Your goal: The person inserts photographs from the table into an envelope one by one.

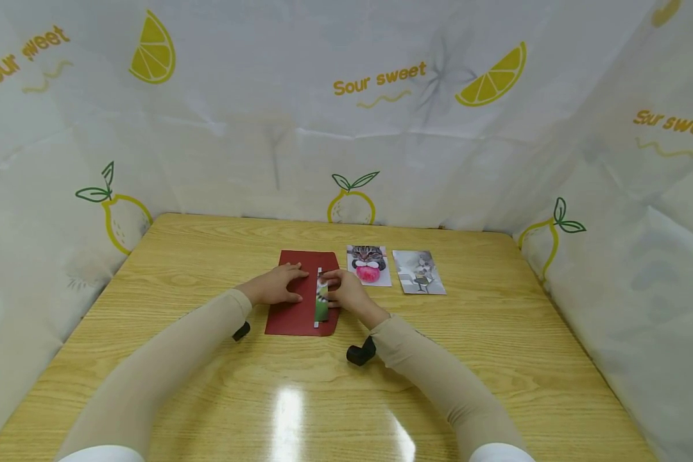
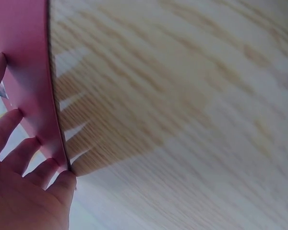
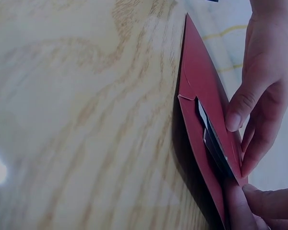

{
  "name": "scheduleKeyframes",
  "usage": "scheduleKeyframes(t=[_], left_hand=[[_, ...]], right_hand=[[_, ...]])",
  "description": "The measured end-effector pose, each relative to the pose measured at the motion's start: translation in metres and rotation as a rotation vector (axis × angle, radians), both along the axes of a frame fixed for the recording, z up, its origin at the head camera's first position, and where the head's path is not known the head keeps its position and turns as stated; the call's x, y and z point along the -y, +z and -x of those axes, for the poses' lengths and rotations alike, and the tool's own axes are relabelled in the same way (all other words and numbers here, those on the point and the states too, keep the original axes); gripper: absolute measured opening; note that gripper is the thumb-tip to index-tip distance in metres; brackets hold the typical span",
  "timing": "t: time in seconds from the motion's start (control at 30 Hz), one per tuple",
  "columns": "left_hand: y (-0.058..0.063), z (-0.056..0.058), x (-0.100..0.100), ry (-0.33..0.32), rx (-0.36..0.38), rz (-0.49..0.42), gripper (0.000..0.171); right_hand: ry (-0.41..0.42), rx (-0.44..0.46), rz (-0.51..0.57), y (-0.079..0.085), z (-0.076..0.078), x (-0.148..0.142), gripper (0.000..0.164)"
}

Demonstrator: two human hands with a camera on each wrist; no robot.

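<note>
Currently, photo card (image 1: 321, 309) shows a strip running parallel to the right edge of red envelope (image 1: 290, 320), nearer right hand (image 1: 353, 294) pinching it, left hand (image 1: 274, 285) splayed, unclenched.

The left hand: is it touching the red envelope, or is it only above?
Touching. The left wrist view shows the left hand with spread fingertips meeting the red envelope, without visible gap.

Repeated "Sour sweet" (image 1: 379, 78) on backdrop (image 1: 242, 83)

Red envelope (image 1: 299, 315), possibly striped green card (image 1: 321, 310)
</note>
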State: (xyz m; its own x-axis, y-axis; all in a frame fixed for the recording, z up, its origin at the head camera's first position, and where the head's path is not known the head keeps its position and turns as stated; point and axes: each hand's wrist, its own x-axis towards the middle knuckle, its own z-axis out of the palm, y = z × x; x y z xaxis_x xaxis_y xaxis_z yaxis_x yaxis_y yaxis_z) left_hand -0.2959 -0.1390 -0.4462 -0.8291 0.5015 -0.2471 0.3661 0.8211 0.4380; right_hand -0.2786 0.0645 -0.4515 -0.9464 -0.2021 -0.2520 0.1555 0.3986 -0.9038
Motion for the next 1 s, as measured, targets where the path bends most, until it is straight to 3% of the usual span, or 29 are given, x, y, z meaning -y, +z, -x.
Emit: scheduleKeyframes(t=[0.4, 0.73, 1.0], left_hand=[[-0.0038, 0.0016, 0.0008, -0.002, -0.013, 0.001, 0.063], [0.0022, -0.0015, 0.0026, -0.019, -0.004, -0.03, 0.063], [-0.0019, 0.0019, 0.0018, -0.006, 0.005, -0.012, 0.063]], right_hand=[[-0.05, 0.029, 0.058, 0.0009, -0.0004, -0.0017, 0.04], [-0.034, 0.04, 0.06, -0.0006, -0.0006, -0.0019, 0.039], [0.0, 0.036, 0.048, -0.0022, 0.0, -0.0015, 0.04]])
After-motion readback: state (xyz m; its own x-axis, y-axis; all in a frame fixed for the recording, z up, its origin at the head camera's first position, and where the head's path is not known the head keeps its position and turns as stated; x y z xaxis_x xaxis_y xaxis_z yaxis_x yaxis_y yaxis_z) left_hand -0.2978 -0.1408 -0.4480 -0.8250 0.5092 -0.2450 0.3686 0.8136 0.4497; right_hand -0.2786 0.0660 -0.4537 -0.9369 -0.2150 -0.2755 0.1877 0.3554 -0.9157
